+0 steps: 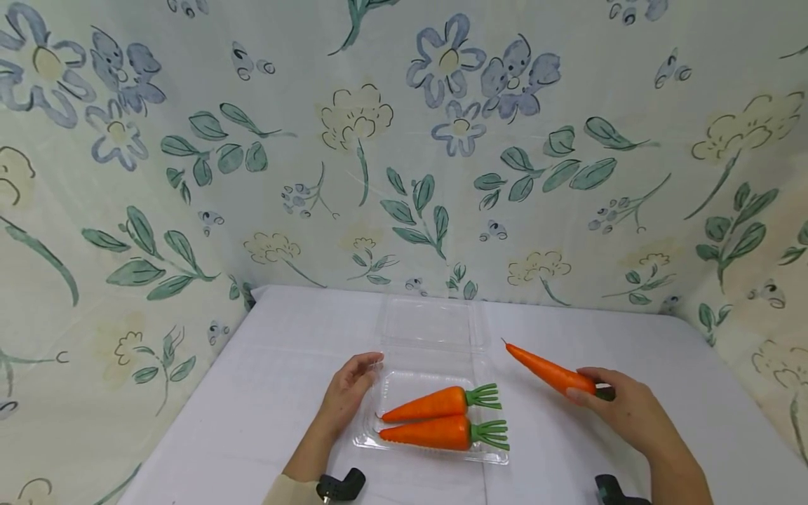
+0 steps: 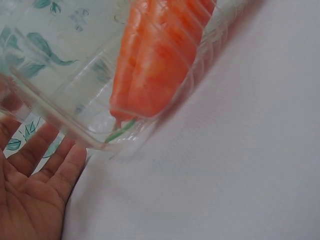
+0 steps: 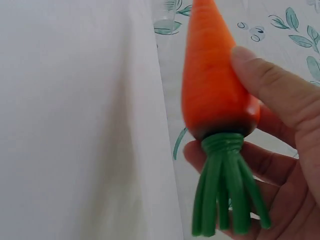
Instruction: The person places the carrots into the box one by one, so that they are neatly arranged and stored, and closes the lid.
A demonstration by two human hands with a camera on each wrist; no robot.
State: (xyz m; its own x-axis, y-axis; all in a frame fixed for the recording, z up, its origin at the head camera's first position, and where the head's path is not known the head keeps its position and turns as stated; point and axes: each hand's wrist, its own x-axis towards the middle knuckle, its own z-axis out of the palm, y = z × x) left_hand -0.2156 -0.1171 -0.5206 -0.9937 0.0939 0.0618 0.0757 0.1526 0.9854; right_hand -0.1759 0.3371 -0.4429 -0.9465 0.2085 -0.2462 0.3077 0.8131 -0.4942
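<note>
A clear plastic clamshell box [image 1: 429,456] lies on the table with its lid folded back. Inside it are two orange toy carrots, a far carrot [image 1: 435,405] and a near carrot [image 1: 429,433], their green tops pointing right over the rim. My left hand [image 1: 346,390] holds the box's left edge; in the left wrist view several fingers [image 2: 47,150] lie along the outside of its wall. To the right of the box, my right hand [image 1: 621,403] grips a third carrot [image 3: 210,75] by its thick end, thumb on the orange part, tip pointing toward the back left.
The raised lid [image 1: 429,325] extends toward the back of the table. A white cloth [image 1: 265,365] covers the table. Behind and at the sides hangs a flower-patterned curtain [image 1: 303,168]. A dark wrist mount [image 1: 341,485] shows beside the left wrist.
</note>
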